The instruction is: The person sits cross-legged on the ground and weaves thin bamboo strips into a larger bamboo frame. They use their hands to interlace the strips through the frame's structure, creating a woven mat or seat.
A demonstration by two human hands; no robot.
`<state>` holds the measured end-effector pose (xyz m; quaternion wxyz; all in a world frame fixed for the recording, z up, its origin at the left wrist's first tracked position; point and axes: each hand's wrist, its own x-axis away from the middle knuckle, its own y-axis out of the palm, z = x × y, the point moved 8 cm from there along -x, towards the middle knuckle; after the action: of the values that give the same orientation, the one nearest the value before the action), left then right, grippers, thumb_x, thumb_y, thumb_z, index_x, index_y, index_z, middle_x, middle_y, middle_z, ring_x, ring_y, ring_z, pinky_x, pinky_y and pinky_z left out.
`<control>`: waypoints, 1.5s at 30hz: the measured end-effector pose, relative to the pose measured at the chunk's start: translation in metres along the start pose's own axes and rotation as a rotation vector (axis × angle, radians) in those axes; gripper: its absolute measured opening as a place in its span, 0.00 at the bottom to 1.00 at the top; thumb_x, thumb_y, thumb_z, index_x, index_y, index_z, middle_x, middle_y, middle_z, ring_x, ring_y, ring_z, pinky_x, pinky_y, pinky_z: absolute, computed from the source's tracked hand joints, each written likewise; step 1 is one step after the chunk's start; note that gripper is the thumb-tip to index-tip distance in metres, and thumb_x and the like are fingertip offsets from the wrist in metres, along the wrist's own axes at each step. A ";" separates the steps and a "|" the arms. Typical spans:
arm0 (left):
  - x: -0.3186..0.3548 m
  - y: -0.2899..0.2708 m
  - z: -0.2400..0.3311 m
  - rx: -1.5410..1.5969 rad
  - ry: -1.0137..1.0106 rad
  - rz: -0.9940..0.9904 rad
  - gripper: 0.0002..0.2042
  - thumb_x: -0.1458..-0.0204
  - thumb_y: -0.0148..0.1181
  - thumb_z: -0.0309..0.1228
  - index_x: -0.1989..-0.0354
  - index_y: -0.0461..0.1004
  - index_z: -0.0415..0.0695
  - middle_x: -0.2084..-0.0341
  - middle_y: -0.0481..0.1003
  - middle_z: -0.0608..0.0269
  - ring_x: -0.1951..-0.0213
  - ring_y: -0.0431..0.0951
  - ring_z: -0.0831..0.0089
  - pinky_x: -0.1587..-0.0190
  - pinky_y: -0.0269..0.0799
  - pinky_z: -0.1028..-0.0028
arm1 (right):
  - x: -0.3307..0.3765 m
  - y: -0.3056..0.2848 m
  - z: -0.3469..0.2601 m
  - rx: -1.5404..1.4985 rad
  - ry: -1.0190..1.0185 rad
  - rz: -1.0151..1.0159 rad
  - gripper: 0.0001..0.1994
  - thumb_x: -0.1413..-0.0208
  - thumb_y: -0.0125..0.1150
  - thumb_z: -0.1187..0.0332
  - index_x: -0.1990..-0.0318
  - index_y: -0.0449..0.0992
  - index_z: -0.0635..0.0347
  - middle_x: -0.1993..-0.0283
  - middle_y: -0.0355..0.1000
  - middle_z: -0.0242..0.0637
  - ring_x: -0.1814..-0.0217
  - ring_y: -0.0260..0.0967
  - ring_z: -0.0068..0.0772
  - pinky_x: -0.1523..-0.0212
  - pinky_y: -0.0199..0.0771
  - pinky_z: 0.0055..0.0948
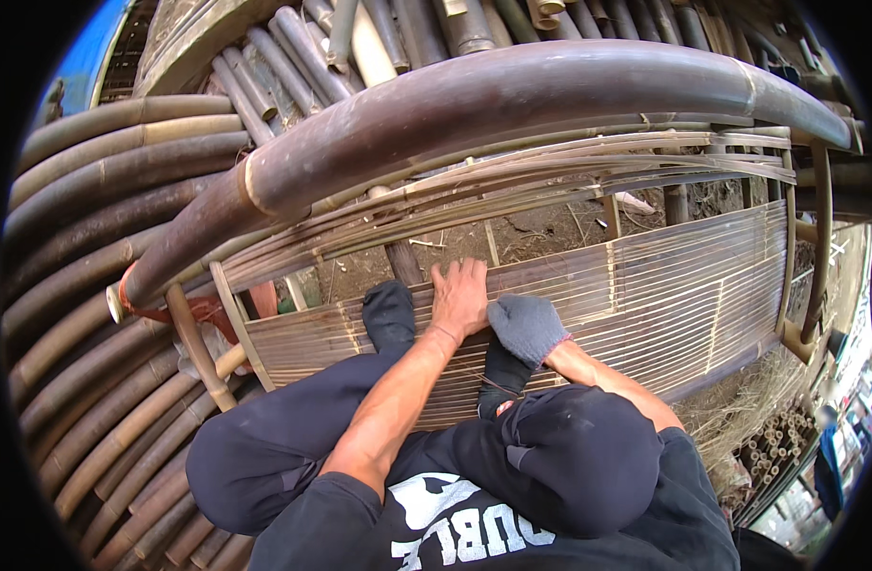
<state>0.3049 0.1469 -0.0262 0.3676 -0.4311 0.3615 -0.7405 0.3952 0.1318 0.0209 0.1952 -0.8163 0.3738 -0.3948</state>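
Observation:
A bench of thin bamboo slats (683,285) lies beneath me, and I squat on it with dark-socked feet. My left hand (460,297) is bare and lies across the far edge of the slats, its fingers stretched forward and slightly apart. Close beside it, my right hand (528,329) wears a grey knitted glove. Its fingers are curled down against the slats near my right foot (501,369), and whatever they may hold is hidden. Beyond both hands a gap shows the ground, with loose bundled bamboo strips (436,205) stretched along its far side.
A thick dark bamboo pole (512,90) runs across the far side, above the strips. Several bamboo poles (103,181) are stacked at the left, with more cut lengths (284,67) behind. Bamboo ends (774,443) are piled at the lower right. Red cloth (203,314) hangs near the left post.

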 end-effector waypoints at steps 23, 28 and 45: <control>-0.053 0.028 -0.041 0.623 -0.305 -0.195 0.25 0.51 0.50 0.30 0.42 0.65 0.33 0.51 0.72 0.32 0.48 0.73 0.40 0.43 0.67 0.56 | -0.111 0.009 0.102 0.186 0.120 -0.220 0.13 0.48 0.54 0.65 0.64 0.81 0.64 0.59 0.77 0.55 0.60 0.76 0.58 0.59 0.77 0.43; -0.060 0.032 -0.051 0.710 -0.358 -0.295 0.19 0.54 0.57 0.33 0.56 0.77 0.32 0.63 0.78 0.37 0.58 0.79 0.47 0.53 0.73 0.62 | -0.128 0.031 0.094 -0.352 -0.081 -0.455 0.14 0.50 0.56 0.63 0.60 0.81 0.61 0.59 0.77 0.54 0.57 0.75 0.59 0.58 0.75 0.43; -0.025 -0.030 -0.028 0.690 -0.240 -0.180 0.17 0.43 0.61 0.39 0.54 0.78 0.37 0.63 0.81 0.54 0.59 0.79 0.66 0.53 0.72 0.70 | 0.239 0.059 0.142 -0.252 0.454 -0.385 0.20 0.47 0.51 0.53 0.70 0.79 0.63 0.71 0.74 0.55 0.66 0.73 0.60 0.63 0.72 0.48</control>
<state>0.2813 0.1890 -0.0201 0.4644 -0.3956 0.0060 -0.7923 0.5784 -0.0855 0.0170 -0.0741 -0.7810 0.2924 -0.5469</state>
